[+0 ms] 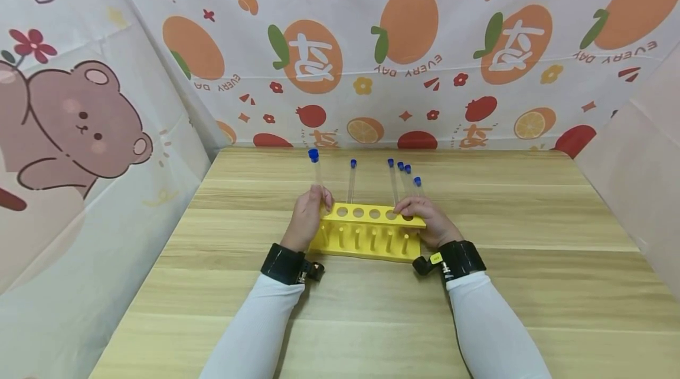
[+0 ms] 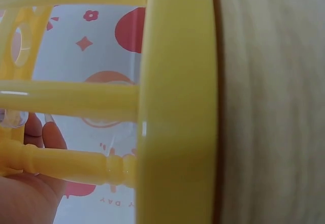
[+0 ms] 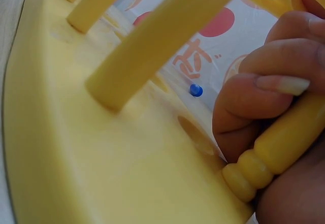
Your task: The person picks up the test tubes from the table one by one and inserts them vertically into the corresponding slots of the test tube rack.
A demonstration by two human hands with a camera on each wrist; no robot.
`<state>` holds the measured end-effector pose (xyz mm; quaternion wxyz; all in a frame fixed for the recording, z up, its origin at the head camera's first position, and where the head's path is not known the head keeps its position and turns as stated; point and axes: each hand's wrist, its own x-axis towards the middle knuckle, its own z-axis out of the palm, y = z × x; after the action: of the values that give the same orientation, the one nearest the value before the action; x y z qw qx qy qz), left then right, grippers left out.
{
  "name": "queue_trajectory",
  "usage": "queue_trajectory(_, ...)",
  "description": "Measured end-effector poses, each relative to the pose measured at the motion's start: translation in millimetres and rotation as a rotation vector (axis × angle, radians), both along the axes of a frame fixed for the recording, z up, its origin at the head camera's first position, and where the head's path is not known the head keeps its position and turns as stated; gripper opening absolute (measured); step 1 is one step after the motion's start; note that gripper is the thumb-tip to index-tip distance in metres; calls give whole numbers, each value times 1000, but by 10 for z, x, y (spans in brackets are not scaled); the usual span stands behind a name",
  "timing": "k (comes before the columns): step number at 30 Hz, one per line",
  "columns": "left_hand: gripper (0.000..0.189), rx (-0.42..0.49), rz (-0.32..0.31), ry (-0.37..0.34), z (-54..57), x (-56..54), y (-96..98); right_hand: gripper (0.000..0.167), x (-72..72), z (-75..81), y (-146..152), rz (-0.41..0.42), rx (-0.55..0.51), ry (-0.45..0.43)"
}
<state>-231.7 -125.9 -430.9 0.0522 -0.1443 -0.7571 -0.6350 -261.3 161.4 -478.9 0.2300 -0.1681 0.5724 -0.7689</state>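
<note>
A yellow test tube rack [image 1: 366, 253] with a row of round holes and pegs stands on the table between both hands. At its left end my left hand [image 1: 308, 213] pinches a clear test tube with a blue cap [image 1: 314, 156], upright at the end hole. The rounded bottom of this test tube [image 2: 14, 118] shows below the rack's top bar in the left wrist view. My right hand [image 1: 429, 219] grips the right end of the rack, its fingers [image 3: 238, 102] curled round the turned end post [image 3: 279, 142].
Several blue-capped test tubes lie behind the rack, one test tube [image 1: 352, 181] apart on the left, the other test tubes [image 1: 394, 181] grouped at the right and partly hidden. A printed cloth [image 1: 409, 101] hangs along the back edge of the wooden table [image 1: 531, 261].
</note>
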Motion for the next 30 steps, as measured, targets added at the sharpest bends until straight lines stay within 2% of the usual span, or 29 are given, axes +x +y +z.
queue_trajectory(3,53,-14,1,17,104,59,24,31,-8,6,1,3,2,2)
queue_trajectory(5,52,-23,6,23,135,75,29,31,-14,7,1,5,0,2)
queue_trajectory(15,30,6,24,-25,98,37,26,31,4,30,-8,-4,-2,-8)
queue_trajectory(30,39,-27,20,-8,164,82,31,32,13,37,-10,7,-15,-9)
